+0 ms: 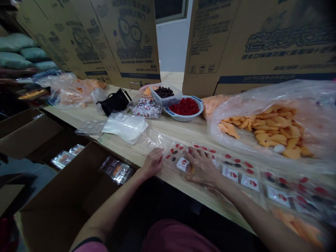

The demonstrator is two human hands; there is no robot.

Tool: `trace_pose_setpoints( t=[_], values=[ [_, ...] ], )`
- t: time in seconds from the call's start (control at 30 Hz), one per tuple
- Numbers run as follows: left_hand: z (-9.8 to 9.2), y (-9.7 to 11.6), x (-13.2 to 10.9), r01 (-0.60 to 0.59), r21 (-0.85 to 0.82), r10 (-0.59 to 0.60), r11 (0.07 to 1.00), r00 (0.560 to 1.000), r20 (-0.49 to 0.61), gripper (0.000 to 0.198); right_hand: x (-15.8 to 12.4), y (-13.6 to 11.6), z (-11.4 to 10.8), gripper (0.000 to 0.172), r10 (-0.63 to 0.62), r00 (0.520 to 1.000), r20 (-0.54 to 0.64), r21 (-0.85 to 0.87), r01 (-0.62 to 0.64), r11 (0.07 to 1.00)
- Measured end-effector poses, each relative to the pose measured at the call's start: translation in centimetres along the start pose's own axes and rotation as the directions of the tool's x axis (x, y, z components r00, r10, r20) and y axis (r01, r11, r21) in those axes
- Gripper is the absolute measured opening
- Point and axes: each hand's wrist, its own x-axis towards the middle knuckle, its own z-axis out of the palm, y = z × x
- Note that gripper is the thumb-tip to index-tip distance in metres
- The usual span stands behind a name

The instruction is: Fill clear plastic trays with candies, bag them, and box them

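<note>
My left hand (153, 162) is closed at the table's front edge, its curled fingers on the end of a clear plastic bag (156, 137). Just right of it lies a clear tray (172, 151) with red and dark pieces and a white sachet (182, 163). My right hand (201, 167) rests on the right part of that tray, fingers spread and bent, covering some of it. Further right, more filled clear trays (237, 162) continue in a row, each with red and dark pieces and printed white sachets.
Behind stand a bowl of red pieces (185, 106), a tub of dark pieces (164, 92), wrapped sachets (147, 108) and a large bag of orange slices (278, 129). White plastic bags (125, 126) and a black pouch (115, 101) lie left. An open carton (60, 196) holds packed trays (117, 170).
</note>
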Motion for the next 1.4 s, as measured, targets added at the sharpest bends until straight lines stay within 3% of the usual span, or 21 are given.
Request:
trace_pose_setpoints(
  t=[0.17,0.37,0.47,0.6,0.73,0.87,1.0,1.17,1.4],
  values=[
    [0.5,0.6,0.6,-0.030,-0.080,0.024,0.996,0.997,-0.073,0.014,0.2,-0.5,0.3,0.082,-0.034,0.999,0.000,0.002,0.034,0.999],
    [1.0,1.5,1.5,-0.034,-0.233,0.030,0.972,0.999,-0.019,0.016,0.7,-1.4,0.4,0.098,0.027,0.999,-0.023,0.052,-0.025,0.998],
    [0.9,2.7,1.8,-0.065,-0.309,0.064,0.949,0.998,-0.012,0.014,1.1,-2.2,0.1,0.097,0.098,0.995,0.004,0.083,-0.098,0.992],
    [0.4,3.9,2.4,-0.058,-0.381,0.093,0.923,0.993,0.073,0.016,2.3,-3.7,0.0,0.093,0.203,0.979,0.036,0.111,-0.206,0.972],
    [-0.4,2.4,2.9,-0.073,-0.311,0.098,0.947,0.993,0.065,0.016,3.6,-5.4,0.4,0.088,0.260,0.965,0.018,0.162,-0.260,0.952],
    [-1.2,-1.0,2.7,-0.087,-0.099,0.096,0.991,0.991,0.097,0.014,3.8,-6.4,1.1,0.093,0.178,0.984,0.017,0.243,-0.177,0.954],
    [-1.2,-3.0,2.2,-0.072,-0.016,0.073,0.997,0.992,0.101,0.012,3.5,-5.6,1.7,0.110,0.034,0.998,0.046,0.199,-0.042,0.979],
    [0.4,-2.3,2.5,-0.108,0.036,0.104,0.993,0.990,0.097,0.009,5.0,-4.1,2.5,0.113,-0.167,0.985,-0.034,0.121,0.170,0.978],
    [0.6,0.0,1.8,-0.244,-0.068,0.250,0.967,0.963,0.097,0.011,5.7,-4.2,3.2,0.089,-0.160,0.980,-0.121,0.148,0.177,0.973]
  ],
)
